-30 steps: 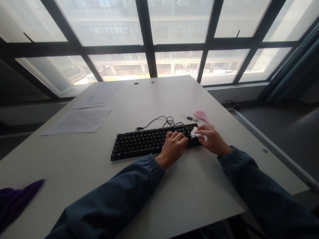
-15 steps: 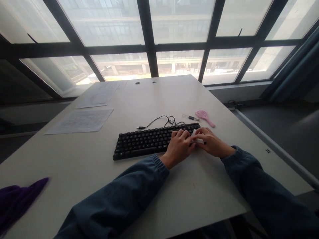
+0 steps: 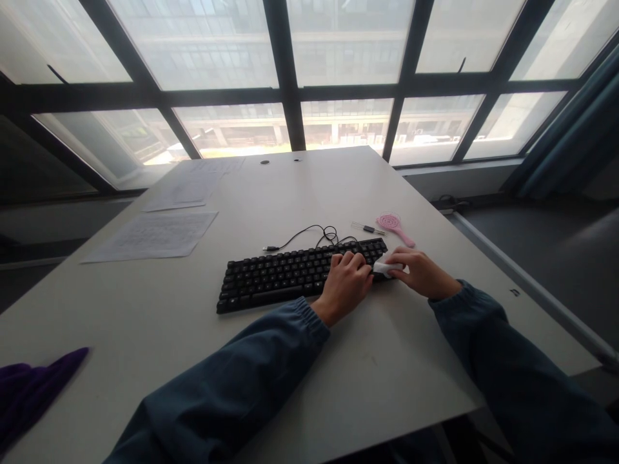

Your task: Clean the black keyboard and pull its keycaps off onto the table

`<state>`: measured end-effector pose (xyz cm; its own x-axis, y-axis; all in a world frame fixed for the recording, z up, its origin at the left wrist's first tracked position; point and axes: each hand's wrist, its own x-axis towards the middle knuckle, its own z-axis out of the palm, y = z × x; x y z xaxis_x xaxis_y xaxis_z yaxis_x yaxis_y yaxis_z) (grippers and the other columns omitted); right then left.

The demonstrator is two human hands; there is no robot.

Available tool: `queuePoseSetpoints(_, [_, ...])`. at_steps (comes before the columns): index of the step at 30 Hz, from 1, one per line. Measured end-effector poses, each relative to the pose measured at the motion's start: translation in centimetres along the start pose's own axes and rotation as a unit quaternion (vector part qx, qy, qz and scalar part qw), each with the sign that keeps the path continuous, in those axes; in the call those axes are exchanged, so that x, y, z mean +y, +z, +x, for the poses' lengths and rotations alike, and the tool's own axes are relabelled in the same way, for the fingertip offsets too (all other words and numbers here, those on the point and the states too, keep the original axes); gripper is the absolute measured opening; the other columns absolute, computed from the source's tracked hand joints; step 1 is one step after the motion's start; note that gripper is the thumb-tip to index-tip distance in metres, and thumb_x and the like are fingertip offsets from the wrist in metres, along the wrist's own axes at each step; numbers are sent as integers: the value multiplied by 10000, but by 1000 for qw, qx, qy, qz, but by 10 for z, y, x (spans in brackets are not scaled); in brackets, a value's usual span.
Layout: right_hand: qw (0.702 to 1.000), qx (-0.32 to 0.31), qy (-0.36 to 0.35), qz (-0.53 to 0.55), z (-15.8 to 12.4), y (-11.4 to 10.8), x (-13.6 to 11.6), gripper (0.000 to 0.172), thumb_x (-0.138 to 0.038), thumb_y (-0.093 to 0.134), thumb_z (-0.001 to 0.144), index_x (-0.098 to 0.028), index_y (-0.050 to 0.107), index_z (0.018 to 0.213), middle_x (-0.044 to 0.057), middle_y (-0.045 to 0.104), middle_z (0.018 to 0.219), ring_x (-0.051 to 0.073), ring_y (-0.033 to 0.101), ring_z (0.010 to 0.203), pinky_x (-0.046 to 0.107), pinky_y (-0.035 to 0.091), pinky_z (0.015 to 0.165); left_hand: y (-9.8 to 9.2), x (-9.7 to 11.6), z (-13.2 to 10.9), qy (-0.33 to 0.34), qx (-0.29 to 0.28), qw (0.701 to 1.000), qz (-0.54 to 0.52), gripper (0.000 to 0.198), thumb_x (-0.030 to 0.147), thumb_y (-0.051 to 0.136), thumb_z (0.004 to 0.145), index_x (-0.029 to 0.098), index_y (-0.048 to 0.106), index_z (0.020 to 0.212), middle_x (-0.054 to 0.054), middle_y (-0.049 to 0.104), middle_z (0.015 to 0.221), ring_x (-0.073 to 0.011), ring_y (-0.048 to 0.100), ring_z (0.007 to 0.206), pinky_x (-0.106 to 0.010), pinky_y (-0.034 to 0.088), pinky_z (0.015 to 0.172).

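Note:
A black keyboard lies at a slight slant on the white table. My left hand rests over its right part with fingers curled down onto the keys, seemingly gripping it; the fingertips are hidden. Pinched between the thumb and fingers of my right hand is a crumpled white tissue, against the number-pad end of the keyboard. The two hands are close together but apart.
Behind the keyboard lie its USB cable, a small dark-handled tool with thin metal ends and a pink hairbrush. Printed papers are spread at the left. A purple cloth sits at the near left edge.
My right hand has shifted a little to the right, away from my left hand, and more of the white tissue shows. My left hand stays on the keyboard.

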<state>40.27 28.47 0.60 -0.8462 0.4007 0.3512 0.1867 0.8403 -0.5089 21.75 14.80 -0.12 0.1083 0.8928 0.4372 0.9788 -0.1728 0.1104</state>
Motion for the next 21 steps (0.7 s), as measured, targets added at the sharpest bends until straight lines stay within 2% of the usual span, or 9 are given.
queuePoseSetpoints(5, [999, -20, -30, -13, 1, 12, -10, 127, -141, 643, 868, -221, 712, 939, 67, 669, 970, 216, 643, 927, 349, 526, 845, 1, 0, 0, -3, -5, 1000, 2, 158, 304, 581, 967, 201, 698, 940, -69, 641, 1038, -248, 520, 1031, -437, 349, 892])
queuePoseSetpoints(10, [997, -32, 13, -66, -3, -3, -3, 104, -112, 655, 815, -214, 680, 817, 26, 645, 842, 171, 619, 763, 291, 489, 725, 1, 1, 0, -1, -13, 1000, 3, 135, 302, 631, 937, 204, 692, 1007, -81, 639, 1070, -257, 519, 1053, -437, 351, 903])
queuePoseSetpoints(13, [998, -23, 17, -55, -3, -8, -2, 83, -133, 653, 821, -212, 677, 809, 22, 644, 831, 162, 612, 729, 287, 481, 693, -1, 3, 0, -1, -15, 1000, -1, 196, 295, 629, 937, 211, 664, 1111, -82, 646, 1101, -259, 524, 1065, -434, 354, 910])
queuePoseSetpoints(17, [1000, 17, -11, 14, 0, 6, -15, 118, -123, 614, 859, -219, 679, 883, 41, 653, 896, 184, 628, 810, 316, 512, 744, -3, 6, 0, 0, 3, 1000, -25, 331, 333, 560, 976, 201, 577, 1279, -92, 658, 1173, -253, 545, 1081, -429, 373, 908])
queuePoseSetpoints(21, [991, 99, -12, 84, 4, 24, -28, 132, -124, 600, 886, -232, 666, 924, 50, 663, 944, 211, 637, 895, 365, 532, 812, -1, 8, -3, -6, 28, 998, -52, 339, 273, 508, 996, 196, 547, 1324, -91, 645, 1268, -238, 554, 1145, -409, 402, 941])
